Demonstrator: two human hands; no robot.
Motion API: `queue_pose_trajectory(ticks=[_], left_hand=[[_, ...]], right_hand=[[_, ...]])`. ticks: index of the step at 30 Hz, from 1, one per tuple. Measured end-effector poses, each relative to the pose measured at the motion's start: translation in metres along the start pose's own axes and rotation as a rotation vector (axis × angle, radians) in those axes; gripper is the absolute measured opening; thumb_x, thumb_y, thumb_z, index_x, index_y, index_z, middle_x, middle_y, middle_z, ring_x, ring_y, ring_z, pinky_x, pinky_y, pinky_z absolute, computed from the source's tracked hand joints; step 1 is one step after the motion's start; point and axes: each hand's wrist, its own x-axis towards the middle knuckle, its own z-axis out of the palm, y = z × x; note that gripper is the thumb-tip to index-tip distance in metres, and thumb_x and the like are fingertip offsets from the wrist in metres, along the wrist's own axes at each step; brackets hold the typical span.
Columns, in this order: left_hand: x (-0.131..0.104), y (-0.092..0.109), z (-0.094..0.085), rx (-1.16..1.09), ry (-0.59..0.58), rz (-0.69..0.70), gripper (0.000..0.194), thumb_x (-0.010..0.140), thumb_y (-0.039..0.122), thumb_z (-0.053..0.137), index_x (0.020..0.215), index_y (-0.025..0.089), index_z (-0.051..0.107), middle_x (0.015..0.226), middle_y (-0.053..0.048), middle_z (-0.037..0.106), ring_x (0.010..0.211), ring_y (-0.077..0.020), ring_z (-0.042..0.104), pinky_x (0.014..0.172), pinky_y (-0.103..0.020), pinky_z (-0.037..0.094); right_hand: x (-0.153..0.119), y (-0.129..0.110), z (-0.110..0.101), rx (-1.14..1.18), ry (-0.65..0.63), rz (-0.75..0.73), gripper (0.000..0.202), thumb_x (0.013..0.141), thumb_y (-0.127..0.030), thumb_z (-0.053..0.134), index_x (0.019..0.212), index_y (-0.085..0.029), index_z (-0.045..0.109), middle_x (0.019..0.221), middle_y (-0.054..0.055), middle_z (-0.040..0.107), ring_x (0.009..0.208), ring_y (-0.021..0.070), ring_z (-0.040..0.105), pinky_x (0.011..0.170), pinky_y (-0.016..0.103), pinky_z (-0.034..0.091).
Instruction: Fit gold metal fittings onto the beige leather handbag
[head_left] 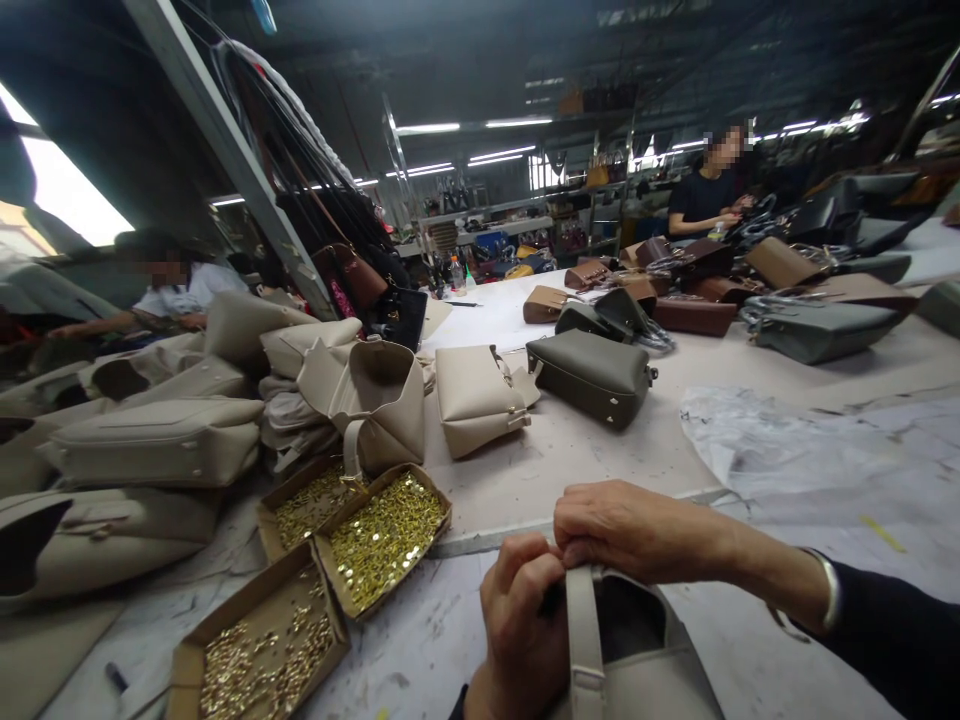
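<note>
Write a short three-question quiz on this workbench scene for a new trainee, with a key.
1. True or false: both of the person's hands are on the pale beige leather handbag at the near edge of the table.
2. What fills the three shallow brown cardboard trays left of the hands?
A. small gold metal fittings
B. black buttons
C. white thread spools
3. Fill in: the handbag lying beside the upright beige bag in mid-table is dark olive ______.

Key:
1. True. The left hand grips the bag's top by the strap, and the right hand rests over the same edge.
2. A
3. green
</note>
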Motion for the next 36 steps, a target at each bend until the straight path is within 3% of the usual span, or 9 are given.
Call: queue_pose_trajectory(ticks=[5,8,14,21,25,30,32,34,36], left_hand=[[-0.002,-0.001,0.0,-0.012,0.001,-0.033,0.02,0.086,0.001,0.066,0.094,0.019,0.061,0.091,-0.003,0.063,0.079,-0.0139,0.067,0.07,-0.022,0.057],[-0.003,-0.001,0.0,-0.004,-0.005,-0.03,0.022,0.085,0.001,0.066,0.095,0.019,0.06,0.092,-0.003,0.062,0.079,-0.0139,0.066,0.07,-0.022,0.057],[-0.001,0.001,-0.001,-0.004,-0.014,-0.016,0.023,0.084,0.0,0.066,0.097,0.019,0.061,0.092,-0.003,0.063,0.081,-0.0142,0.066,0.072,-0.022,0.057],[-0.001,-0.001,-0.001,0.013,-0.03,-0.012,0.021,0.086,0.002,0.066,0.098,0.019,0.061,0.093,-0.004,0.064,0.082,-0.0148,0.064,0.072,-0.024,0.055],[-0.001,-0.001,-0.001,0.013,-0.036,-0.003,0.021,0.086,0.003,0.066,0.098,0.019,0.061,0.093,-0.004,0.065,0.081,-0.0148,0.064,0.072,-0.024,0.055],[-0.003,-0.002,0.0,-0.012,-0.063,-0.015,0.024,0.085,0.002,0.067,0.1,0.02,0.06,0.092,-0.003,0.067,0.079,-0.0148,0.065,0.071,-0.024,0.056],[-0.003,-0.003,-0.001,-0.028,-0.07,-0.028,0.025,0.086,0.002,0.067,0.102,0.02,0.06,0.093,-0.003,0.068,0.081,-0.0148,0.066,0.073,-0.024,0.056],[-0.002,-0.005,-0.002,-0.045,-0.07,-0.059,0.027,0.087,0.002,0.066,0.105,0.02,0.06,0.093,-0.003,0.069,0.084,-0.015,0.067,0.075,-0.024,0.056],[-0.002,-0.007,-0.004,-0.058,-0.068,-0.106,0.027,0.087,0.003,0.066,0.107,0.021,0.06,0.094,-0.003,0.069,0.086,-0.0155,0.068,0.076,-0.025,0.056]], right_hand=[[-0.009,0.01,-0.001,0.277,0.063,-0.029,0.017,0.106,-0.03,0.057,0.099,-0.02,0.068,0.095,0.003,0.069,0.086,0.0167,0.063,0.078,0.025,0.046],[-0.013,0.009,-0.001,0.306,0.081,-0.032,0.016,0.106,-0.029,0.059,0.099,-0.019,0.07,0.097,0.003,0.069,0.088,0.0164,0.064,0.08,0.025,0.047],[-0.011,0.003,0.0,0.123,0.035,-0.048,0.018,0.109,-0.029,0.053,0.1,-0.02,0.065,0.096,0.002,0.063,0.086,0.0155,0.059,0.075,0.025,0.043],[0.001,-0.004,-0.006,-0.105,-0.051,-0.033,0.029,0.109,-0.031,0.05,0.083,-0.019,0.055,0.079,-0.002,0.052,0.071,0.014,0.047,0.064,0.026,0.033],[0.004,0.004,-0.003,0.071,-0.121,0.093,0.036,0.102,-0.03,0.055,0.069,-0.018,0.047,0.062,-0.007,0.037,0.057,0.0092,0.034,0.054,0.024,0.024],[0.007,0.017,0.011,0.317,-0.113,0.166,0.042,0.096,-0.032,0.054,0.059,-0.018,0.041,0.057,-0.007,0.027,0.053,0.0079,0.027,0.049,0.022,0.021],[0.006,0.018,0.015,0.322,-0.064,0.195,0.047,0.097,-0.037,0.053,0.057,-0.018,0.04,0.055,-0.007,0.027,0.052,0.0081,0.025,0.048,0.024,0.02],[0.001,0.014,0.014,0.251,0.099,0.211,0.052,0.099,-0.044,0.055,0.056,-0.018,0.041,0.054,-0.007,0.028,0.052,0.0089,0.026,0.049,0.025,0.021],[-0.008,0.005,0.01,0.217,0.282,0.176,0.045,0.099,-0.043,0.059,0.063,-0.018,0.05,0.059,-0.005,0.041,0.057,0.0105,0.037,0.053,0.024,0.03]])
